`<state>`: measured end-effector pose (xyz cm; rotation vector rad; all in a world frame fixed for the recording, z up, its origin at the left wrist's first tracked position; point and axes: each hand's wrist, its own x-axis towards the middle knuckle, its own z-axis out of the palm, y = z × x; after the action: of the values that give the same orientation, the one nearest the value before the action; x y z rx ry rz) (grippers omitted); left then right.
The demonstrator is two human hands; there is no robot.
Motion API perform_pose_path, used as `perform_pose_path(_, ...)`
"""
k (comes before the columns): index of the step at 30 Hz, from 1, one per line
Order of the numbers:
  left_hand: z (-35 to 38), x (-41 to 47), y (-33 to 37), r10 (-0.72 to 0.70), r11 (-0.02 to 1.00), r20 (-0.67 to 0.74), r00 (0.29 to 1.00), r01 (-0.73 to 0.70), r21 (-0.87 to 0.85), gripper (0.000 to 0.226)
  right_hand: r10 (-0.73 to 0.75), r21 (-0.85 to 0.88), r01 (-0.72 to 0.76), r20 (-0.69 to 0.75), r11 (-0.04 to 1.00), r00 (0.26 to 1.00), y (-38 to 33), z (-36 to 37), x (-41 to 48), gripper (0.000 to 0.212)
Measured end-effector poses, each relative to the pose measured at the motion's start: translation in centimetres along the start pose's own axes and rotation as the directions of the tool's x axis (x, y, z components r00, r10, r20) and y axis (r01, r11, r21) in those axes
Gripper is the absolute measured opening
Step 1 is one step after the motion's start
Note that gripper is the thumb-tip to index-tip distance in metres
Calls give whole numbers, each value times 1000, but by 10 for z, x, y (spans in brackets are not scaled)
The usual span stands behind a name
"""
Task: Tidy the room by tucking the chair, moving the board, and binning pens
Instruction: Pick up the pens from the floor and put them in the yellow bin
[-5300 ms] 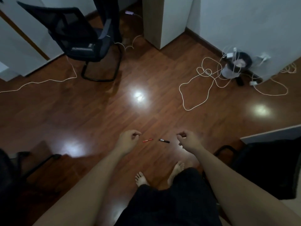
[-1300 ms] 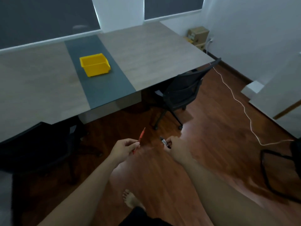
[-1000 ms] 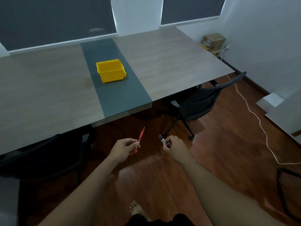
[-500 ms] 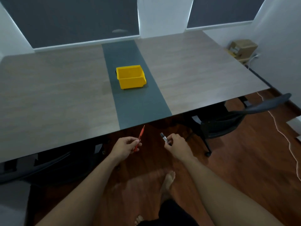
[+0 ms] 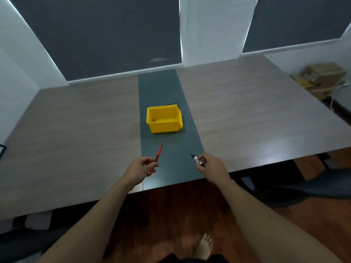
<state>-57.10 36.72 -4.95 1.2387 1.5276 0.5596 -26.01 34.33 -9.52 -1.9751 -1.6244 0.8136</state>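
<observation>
A yellow bin (image 5: 164, 119) stands open-topped on the dark grey strip (image 5: 165, 88) running down the middle of the wooden table (image 5: 247, 111). My left hand (image 5: 139, 168) pinches a red pen (image 5: 158, 153) whose tip points up toward the bin. My right hand (image 5: 211, 167) grips a black pen (image 5: 195, 158), tip angled up and left. Both hands hover over the table's near edge, short of the bin. A black chair (image 5: 307, 188) sits tucked at the table's right side.
Another dark chair (image 5: 22, 242) shows at the lower left under the table edge. Cardboard boxes (image 5: 321, 76) and a white cable lie by the right wall. Dark window blinds fill the back wall. My bare foot (image 5: 204, 247) stands on the wooden floor.
I have turned and walked up to the table from the floor where the pens lay. The bin is now straight ahead and closer, and both hands now reach over the table edge.
</observation>
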Motion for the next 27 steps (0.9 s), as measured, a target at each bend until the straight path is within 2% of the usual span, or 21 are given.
perform_pose_path(7, 8, 52, 25, 15, 999, -50, 999, -18, -49, 13, 8, 46, -8, 11, 999, 1000, 23, -10, 75, 15)
perform_pose_path(17, -21, 146, 28, -1, 996, -91, 996, -7, -85, 14, -59, 24, 58, 62, 998, 996, -11, 8, 177, 10)
perform_pose_path(27, -60, 263, 43, 51, 999, -57, 997, -51, 12, 23, -32, 17, 32, 23, 999, 999, -55, 23, 285, 11)
